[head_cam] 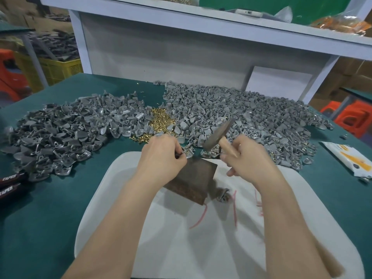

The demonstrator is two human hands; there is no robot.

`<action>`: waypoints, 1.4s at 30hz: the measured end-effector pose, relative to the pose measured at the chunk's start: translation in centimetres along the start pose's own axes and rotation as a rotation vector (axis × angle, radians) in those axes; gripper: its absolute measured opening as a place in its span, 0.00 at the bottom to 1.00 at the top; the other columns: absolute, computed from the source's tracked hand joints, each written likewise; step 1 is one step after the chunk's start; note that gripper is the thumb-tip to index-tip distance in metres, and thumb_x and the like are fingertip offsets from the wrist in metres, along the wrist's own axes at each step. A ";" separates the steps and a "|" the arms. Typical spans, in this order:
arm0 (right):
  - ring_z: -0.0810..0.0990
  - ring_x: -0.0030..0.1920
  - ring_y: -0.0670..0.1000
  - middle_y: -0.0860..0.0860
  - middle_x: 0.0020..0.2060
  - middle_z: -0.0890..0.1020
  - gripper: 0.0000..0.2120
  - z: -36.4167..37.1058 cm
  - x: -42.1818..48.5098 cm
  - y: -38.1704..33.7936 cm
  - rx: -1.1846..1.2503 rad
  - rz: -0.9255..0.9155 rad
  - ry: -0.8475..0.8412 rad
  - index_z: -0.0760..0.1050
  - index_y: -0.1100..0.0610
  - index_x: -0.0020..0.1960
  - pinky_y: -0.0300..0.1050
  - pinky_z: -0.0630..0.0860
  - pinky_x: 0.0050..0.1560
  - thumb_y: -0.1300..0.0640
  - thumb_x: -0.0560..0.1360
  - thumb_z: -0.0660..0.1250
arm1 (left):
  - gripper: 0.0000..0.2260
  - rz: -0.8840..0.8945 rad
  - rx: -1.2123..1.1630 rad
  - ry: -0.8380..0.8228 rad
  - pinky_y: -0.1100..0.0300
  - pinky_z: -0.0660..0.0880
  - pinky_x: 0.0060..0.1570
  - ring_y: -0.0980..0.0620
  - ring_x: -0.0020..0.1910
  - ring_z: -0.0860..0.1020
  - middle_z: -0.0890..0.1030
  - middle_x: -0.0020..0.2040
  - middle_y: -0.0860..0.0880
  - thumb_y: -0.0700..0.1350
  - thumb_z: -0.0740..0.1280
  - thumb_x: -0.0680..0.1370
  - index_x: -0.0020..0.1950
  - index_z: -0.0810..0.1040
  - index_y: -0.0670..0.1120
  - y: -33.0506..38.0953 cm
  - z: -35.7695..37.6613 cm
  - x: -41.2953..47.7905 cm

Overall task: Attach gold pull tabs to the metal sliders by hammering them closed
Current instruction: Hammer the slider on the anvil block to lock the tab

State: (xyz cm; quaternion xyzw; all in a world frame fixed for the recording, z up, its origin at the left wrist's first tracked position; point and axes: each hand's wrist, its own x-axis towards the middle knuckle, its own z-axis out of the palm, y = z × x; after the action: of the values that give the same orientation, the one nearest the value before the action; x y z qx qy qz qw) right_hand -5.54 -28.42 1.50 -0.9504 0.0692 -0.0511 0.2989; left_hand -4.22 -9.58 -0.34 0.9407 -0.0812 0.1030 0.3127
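Observation:
My left hand (163, 156) pinches a small grey metal slider (188, 155) at the far edge of a dark brown block (193, 178). My right hand (246, 156) grips the wooden handle of a hammer (219, 133), whose dark head is raised and blurred above the block's right side. A heap of small gold pull tabs (159, 121) lies just beyond my left hand. Large heaps of grey metal sliders (60, 129) spread to the left and to the right, the right one being the slider pile (251, 117).
The block stands on a white tray (302, 198) with a white cloth marked in red. One loose metal piece (222, 195) lies right of the block. A white packet (350, 158) sits at the right; black straps (10, 184) lie at the left edge. A white shelf frame (181, 47) rises behind.

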 end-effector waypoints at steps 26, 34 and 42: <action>0.78 0.42 0.53 0.45 0.35 0.78 0.10 1.8 -1.7 -2.7 -0.119 -0.356 0.047 0.76 0.49 0.48 0.44 0.73 0.42 0.47 0.79 0.59 | 0.06 -0.107 -0.059 -0.009 0.50 0.76 0.51 0.44 0.46 0.79 0.83 0.40 0.46 0.43 0.70 0.72 0.36 0.81 0.44 0.0 -0.6 -0.2; 0.79 0.38 0.50 0.47 0.35 0.80 0.12 1.3 -0.7 -1.6 0.122 -0.243 0.218 0.76 0.54 0.54 0.43 0.70 0.39 0.48 0.80 0.59 | 0.05 -0.106 -0.032 -0.031 0.49 0.74 0.54 0.46 0.47 0.78 0.82 0.41 0.49 0.44 0.68 0.74 0.39 0.80 0.46 -0.1 -0.5 0.0; 0.74 0.41 0.52 0.47 0.38 0.75 0.12 2.4 -0.8 -2.0 0.035 -0.270 0.052 0.66 0.47 0.52 0.48 0.71 0.43 0.64 0.77 0.55 | 0.06 -0.033 -0.059 -0.100 0.48 0.72 0.60 0.48 0.55 0.77 0.81 0.49 0.53 0.43 0.66 0.75 0.43 0.76 0.55 -0.1 -0.4 0.0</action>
State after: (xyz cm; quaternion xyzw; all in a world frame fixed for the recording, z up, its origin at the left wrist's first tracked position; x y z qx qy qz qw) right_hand -5.77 -25.36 0.64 -0.9441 -0.0525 -0.1166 0.3039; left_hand -4.22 -9.26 -0.09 0.9363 -0.0843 0.0483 0.3375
